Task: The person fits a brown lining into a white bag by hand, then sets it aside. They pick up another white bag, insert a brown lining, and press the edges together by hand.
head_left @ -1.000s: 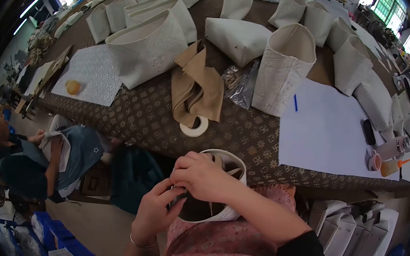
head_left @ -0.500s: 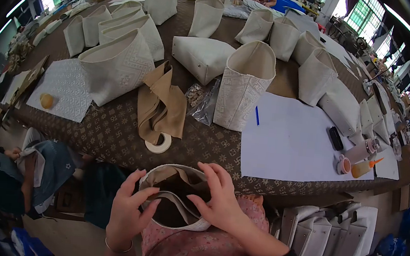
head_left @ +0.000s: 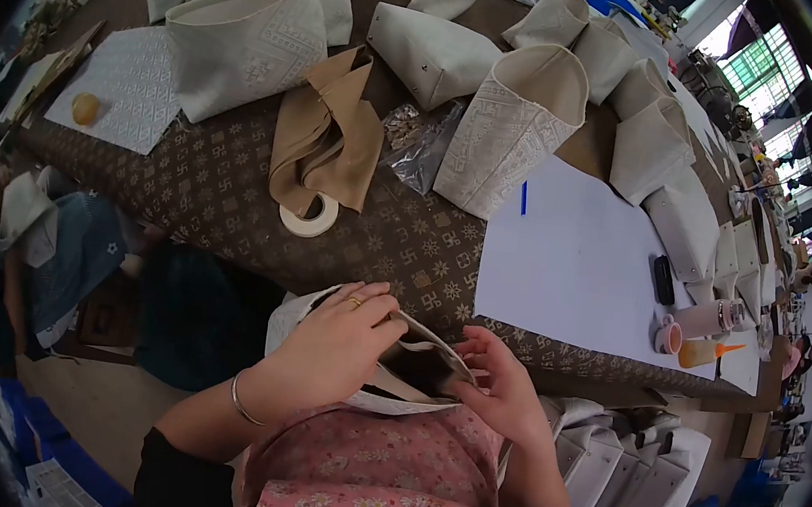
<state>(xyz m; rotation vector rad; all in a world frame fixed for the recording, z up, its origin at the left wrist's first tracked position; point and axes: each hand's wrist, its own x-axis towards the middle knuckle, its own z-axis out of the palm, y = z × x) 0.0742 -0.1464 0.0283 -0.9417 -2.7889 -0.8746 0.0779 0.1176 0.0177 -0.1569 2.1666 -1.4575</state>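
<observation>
Head view shows us bent over a cream bag (head_left: 381, 401) held in our lap, just below the edge of the patterned table (head_left: 233, 206). Our left hand (head_left: 343, 331) closes over the bag's near rim, fingers curled on it, while our right hand (head_left: 501, 387) pinches the opposite edge. Beyond, on the table, lie tan straps (head_left: 329, 137), a tape roll (head_left: 309, 219) and a white sheet (head_left: 573, 261)

The bag (head_left: 384, 365) gripped by the left hand (head_left: 338, 331) and right hand (head_left: 501, 382) looks like matt cream cloth with an embossed, rough pattern. The surface (head_left: 233, 206) wears brown patterned fabric; the paper sheet (head_left: 573, 261) is smooth white, and the straps (head_left: 324, 136) are matt tan.
</observation>
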